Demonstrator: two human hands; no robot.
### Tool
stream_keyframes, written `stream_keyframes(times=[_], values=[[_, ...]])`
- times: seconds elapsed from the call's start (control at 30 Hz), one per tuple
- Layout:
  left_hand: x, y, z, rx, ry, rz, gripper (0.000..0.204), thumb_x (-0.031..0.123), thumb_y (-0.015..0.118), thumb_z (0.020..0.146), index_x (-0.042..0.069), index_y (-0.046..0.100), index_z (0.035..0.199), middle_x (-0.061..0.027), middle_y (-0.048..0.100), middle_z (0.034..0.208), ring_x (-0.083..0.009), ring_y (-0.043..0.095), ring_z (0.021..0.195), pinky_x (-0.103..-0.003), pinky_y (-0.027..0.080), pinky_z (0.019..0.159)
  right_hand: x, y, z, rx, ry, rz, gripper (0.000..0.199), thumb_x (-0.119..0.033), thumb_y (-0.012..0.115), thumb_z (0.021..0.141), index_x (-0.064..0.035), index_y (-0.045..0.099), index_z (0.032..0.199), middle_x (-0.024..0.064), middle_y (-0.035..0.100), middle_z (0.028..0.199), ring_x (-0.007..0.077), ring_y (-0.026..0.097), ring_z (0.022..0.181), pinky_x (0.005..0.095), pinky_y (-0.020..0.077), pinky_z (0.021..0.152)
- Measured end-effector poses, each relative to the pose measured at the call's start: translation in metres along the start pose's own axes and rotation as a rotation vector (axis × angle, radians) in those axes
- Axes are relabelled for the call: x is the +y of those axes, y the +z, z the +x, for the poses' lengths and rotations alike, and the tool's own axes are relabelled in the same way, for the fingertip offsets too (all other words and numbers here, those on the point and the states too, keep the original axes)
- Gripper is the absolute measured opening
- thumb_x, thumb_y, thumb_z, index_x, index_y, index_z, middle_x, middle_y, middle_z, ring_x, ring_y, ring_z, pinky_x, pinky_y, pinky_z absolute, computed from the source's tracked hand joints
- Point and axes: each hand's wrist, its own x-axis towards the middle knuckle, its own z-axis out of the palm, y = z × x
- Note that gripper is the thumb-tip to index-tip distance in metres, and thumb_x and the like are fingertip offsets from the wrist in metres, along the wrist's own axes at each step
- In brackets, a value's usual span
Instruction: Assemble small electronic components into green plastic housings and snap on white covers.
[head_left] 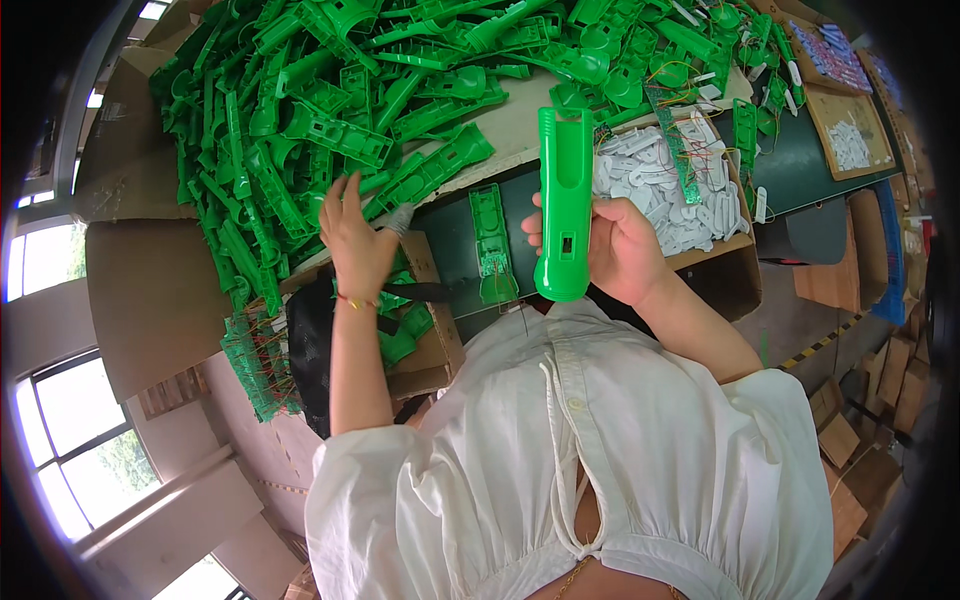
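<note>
My right hand [632, 248] is closed around a glossy green plastic housing [566, 215], long and flashlight-shaped, with a small rectangular slot near its lower end. It stands upright in front of my chest, its smooth outer side in view. My left hand [356, 245] is at the near edge of a large heap of green half-shells [340, 135], fingers apart, a grey cover on the thumb. I see nothing in it. Between my hands, another green half-shell [489, 235] lies hollow side up on the dark table [455, 235], with thin wires at its lower end.
Right of the housing is a cardboard box of white plastic pieces [640, 180], with a green circuit board [676, 145] and coloured wires on top. An open carton [440, 335] with green parts sits below my left hand. Wired circuit boards [255, 365] hang at the left.
</note>
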Motion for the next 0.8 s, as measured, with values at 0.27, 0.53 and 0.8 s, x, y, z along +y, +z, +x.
stream_keyframes(times=[0.27,0.53,0.8], values=[[-0.018,0.029,0.03,-0.348,-0.094,0.16,0.063,0.006,0.069,0.059,0.01,0.051,0.119,-0.0101,0.058,0.107,-0.0266,0.055,0.102,-0.043,0.04,0.087,0.0,-0.009,0.008,-0.074,0.023,0.141,0.05,-0.027,0.029,0.088,0.0045,0.046,0.122,0.0212,0.057,0.112,0.0293,0.056,0.101,0.0388,0.0432,0.091],[-0.021,0.023,0.031,-0.177,0.02,0.125,0.039,0.004,0.065,0.057,0.007,0.064,0.097,-0.0117,0.06,0.094,-0.0314,0.059,0.083,-0.041,0.047,0.075,0.008,-0.012,0.015,0.259,-0.082,-0.527,0.037,-0.02,0.05,0.089,0.0012,0.047,0.12,0.0119,0.057,0.111,0.0161,0.056,0.094,0.0302,0.0451,0.084],[0.027,-0.016,0.026,-0.136,-0.427,-0.634,0.039,0.007,0.072,0.073,0.007,0.06,0.11,0.0005,0.053,0.075,-0.0031,0.043,0.05,-0.02,0.033,0.044,0.038,-0.018,0.025,0.458,-0.271,-1.34,0.059,-0.015,0.069,0.077,0.0032,0.04,0.125,0.0151,0.053,0.113,0.0223,0.055,0.103,0.0316,0.0484,0.085]])
